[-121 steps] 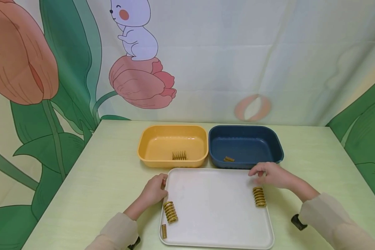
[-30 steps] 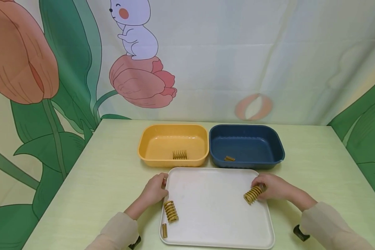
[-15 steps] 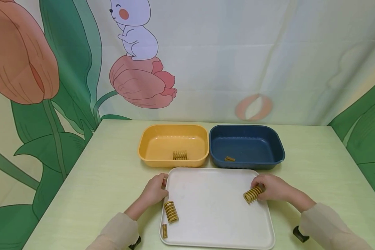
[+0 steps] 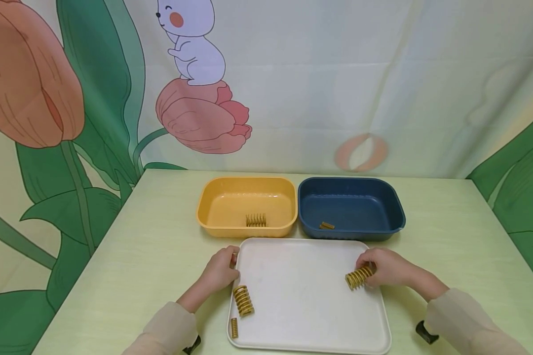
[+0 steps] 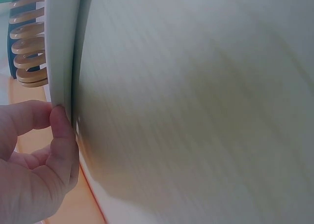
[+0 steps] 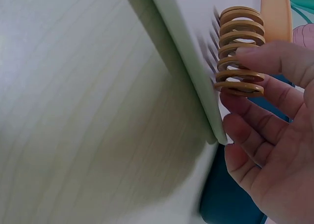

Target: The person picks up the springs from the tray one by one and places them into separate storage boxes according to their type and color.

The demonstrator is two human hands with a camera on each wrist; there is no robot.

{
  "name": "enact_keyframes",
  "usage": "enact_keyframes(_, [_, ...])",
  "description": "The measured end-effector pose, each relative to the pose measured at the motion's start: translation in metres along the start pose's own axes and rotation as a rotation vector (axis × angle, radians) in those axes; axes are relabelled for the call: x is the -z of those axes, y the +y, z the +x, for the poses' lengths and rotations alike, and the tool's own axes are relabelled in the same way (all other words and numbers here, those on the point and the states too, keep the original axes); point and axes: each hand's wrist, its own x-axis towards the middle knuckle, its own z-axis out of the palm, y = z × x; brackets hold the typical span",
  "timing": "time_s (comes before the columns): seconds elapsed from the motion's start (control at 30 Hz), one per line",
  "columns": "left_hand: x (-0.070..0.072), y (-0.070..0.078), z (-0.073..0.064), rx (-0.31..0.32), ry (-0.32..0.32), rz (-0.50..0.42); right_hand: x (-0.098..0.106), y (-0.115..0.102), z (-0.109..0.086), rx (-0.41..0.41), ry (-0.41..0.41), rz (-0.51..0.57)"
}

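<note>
My right hand [image 4: 388,267] holds a large gold coil spring [image 4: 359,277] over the right side of the white tray [image 4: 311,296]. In the right wrist view, the thumb lies across the coils [image 6: 241,30] and fingers are behind them. The spring lies slanted, its free end toward the tray's middle. My left hand [image 4: 218,270] pinches the tray's left rim; in the left wrist view thumb and finger meet on its edge [image 5: 61,62]. Just below that hand, another large gold spring [image 4: 243,301] lies on the tray. A small spring [image 4: 234,328] lies in the near left corner.
Behind the tray, a yellow bin [image 4: 246,185] and a dark blue bin [image 4: 351,186] stand side by side. One larger spring [image 4: 255,220] lies in the yellow bin, and a small spring [image 4: 326,225] in the blue one. A printed curtain [image 4: 302,98] hangs behind the table.
Four seconds ago the right hand hovered above the spring at the tray's right edge. Since then it has gripped and tilted it leftward. Over the last second both hands stay nearly still.
</note>
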Motion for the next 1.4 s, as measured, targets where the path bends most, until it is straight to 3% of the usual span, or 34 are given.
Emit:
enact_keyframes(0.23, [0.001, 0.000, -0.001, -0.019, 0.003, 0.018, 0.000, 0.000, -0.001, 0.028, 0.006, 0.005])
enact_keyframes(0.63, [0.001, 0.002, 0.000, 0.003, 0.001, 0.015, -0.002, 0.004, 0.000, 0.030, 0.033, 0.015])
enact_keyframes(1.4, [0.000, 0.000, 0.000, -0.014, 0.001, 0.015, 0.009, -0.007, 0.001, 0.052, 0.100, 0.030])
